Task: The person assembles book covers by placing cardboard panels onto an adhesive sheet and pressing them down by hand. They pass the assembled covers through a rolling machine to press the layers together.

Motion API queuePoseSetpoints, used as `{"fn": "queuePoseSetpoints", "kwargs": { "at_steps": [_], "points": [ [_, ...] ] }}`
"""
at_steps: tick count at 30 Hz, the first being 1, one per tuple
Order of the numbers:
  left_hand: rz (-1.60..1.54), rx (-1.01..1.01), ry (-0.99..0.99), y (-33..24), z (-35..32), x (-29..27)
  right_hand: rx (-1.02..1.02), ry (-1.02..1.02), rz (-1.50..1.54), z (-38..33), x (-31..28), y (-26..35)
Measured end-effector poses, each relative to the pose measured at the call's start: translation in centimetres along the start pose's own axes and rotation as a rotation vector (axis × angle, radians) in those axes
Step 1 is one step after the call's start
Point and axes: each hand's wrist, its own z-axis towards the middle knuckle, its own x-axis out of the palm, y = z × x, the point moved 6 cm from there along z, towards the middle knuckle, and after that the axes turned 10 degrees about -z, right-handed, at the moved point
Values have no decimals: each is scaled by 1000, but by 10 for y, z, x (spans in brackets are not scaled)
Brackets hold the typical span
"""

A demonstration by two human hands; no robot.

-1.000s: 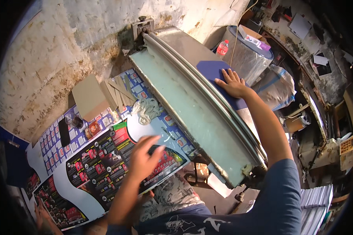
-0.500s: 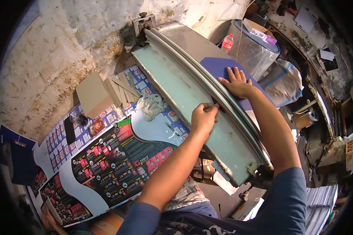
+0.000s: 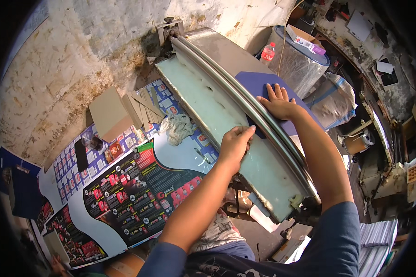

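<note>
A long pale green metal machine bed (image 3: 203, 106) with two steel rollers (image 3: 235, 94) runs diagonally across the view. A dark blue sheet (image 3: 256, 83) lies on the far side of the rollers, and its corner pokes through on my side. My right hand (image 3: 278, 102) lies flat, fingers spread, on the blue sheet. My left hand (image 3: 235, 143) rests on the green bed beside the rollers, its fingers curled at the sheet's near corner; whether it pinches the sheet I cannot tell.
Cardboard pieces (image 3: 110, 113) and a tangle of white string (image 3: 180, 127) lie on printed posters (image 3: 125, 194) covering the floor at left. A wrapped drum (image 3: 293, 62) with a red-labelled bottle (image 3: 268, 53) stands behind the machine. Cluttered shelves stand at right.
My left hand rose from over the posters to the green bed and settled by the rollers at the blue sheet's corner. My right hand stayed flat on the sheet.
</note>
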Motion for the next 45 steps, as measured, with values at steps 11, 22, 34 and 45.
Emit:
{"fn": "queuePoseSetpoints", "kwargs": {
  "at_steps": [11, 22, 34, 45],
  "points": [
    [1329, 1417, 60, -43, -30, 24, -5, 8, -6, -1, -1, 2],
    [1319, 1629, 58, -106, -83, 32, -260, 216, 789, -41, -38, 47],
    [1024, 1683, -147, -227, -286, -68, -411, -1014, 301, -312, -3, 103],
    [855, 337, -593, -188, -357, -270, -598, -336, 534, -198, 27, 190]
  ]
}}
